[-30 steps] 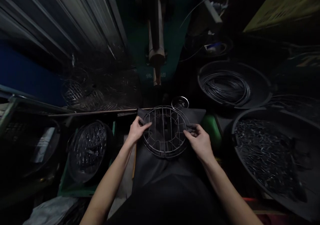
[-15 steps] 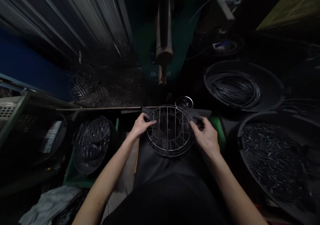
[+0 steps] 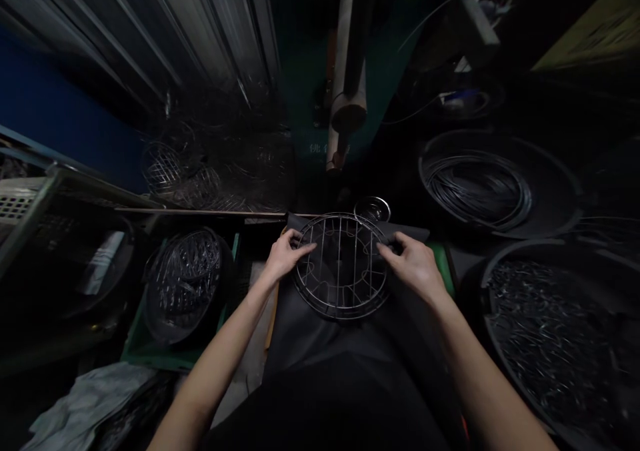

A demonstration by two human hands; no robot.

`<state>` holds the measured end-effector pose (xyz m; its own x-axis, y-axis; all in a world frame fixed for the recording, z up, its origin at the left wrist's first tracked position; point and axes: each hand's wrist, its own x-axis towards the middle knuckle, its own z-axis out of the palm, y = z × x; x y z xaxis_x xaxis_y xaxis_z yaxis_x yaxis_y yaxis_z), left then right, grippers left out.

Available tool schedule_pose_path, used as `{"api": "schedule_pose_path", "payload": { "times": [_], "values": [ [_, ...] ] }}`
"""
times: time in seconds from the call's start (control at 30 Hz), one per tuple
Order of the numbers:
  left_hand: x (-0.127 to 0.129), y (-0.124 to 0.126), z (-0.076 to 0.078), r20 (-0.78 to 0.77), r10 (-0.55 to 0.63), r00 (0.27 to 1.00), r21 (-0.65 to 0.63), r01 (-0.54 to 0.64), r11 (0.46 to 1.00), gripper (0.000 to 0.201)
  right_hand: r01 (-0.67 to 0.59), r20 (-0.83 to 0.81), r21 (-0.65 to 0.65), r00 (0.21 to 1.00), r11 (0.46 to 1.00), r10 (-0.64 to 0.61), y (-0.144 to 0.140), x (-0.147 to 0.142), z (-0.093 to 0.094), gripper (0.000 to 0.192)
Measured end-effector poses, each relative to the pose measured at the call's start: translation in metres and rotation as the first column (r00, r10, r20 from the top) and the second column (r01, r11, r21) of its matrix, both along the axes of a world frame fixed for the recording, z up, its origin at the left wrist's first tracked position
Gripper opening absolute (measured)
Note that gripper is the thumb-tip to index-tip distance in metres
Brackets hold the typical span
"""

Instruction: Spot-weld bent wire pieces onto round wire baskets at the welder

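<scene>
A round wire rack [image 3: 340,287] with parallel bars and small looped wires lies level in front of me, over dark cloth. My left hand [image 3: 289,254] grips its left rim, thumb on top and fingers curled under the edge. On the opposite side my right hand [image 3: 413,261] pinches the right rim between thumb and fingers. Just behind the rack's far edge sits a small shiny metal ring [image 3: 373,209]. Above and beyond it hangs the cylindrical arm of a machine [image 3: 349,112], apart from the rack.
To my right stand a tub of coiled wire [image 3: 473,187] and a nearer tub full of small bent wire pieces [image 3: 550,331]. On the left, a dark basin of wire parts [image 3: 185,284] rests in a green crate [image 3: 160,357]. Wire racks [image 3: 165,171] are heaped at the back left.
Both hands keep their hold on the rack, which has barely shifted. The whole view has swung slightly, moving the machine arm and right-hand tubs rightward in the picture.
</scene>
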<state>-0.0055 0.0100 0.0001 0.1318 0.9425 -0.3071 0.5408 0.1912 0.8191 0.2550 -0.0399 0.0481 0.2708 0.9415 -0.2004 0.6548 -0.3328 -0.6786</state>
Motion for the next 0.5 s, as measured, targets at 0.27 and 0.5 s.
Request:
{"api": "schedule_pose_path", "payload": {
  "times": [0.27,0.5],
  "values": [
    [0.005,0.005,0.004,0.025,-0.013,1.000,-0.063,0.015,0.998,0.039,-0.044,-0.001,-0.142,0.999,0.989,0.044,0.002,0.008,-0.013,0.038],
    [0.005,0.009,0.005,0.034,-0.063,0.997,-0.099,0.066,0.993,0.039,-0.155,-0.028,-0.142,0.988,0.978,0.153,0.010,0.014,-0.028,0.053]
  ]
}}
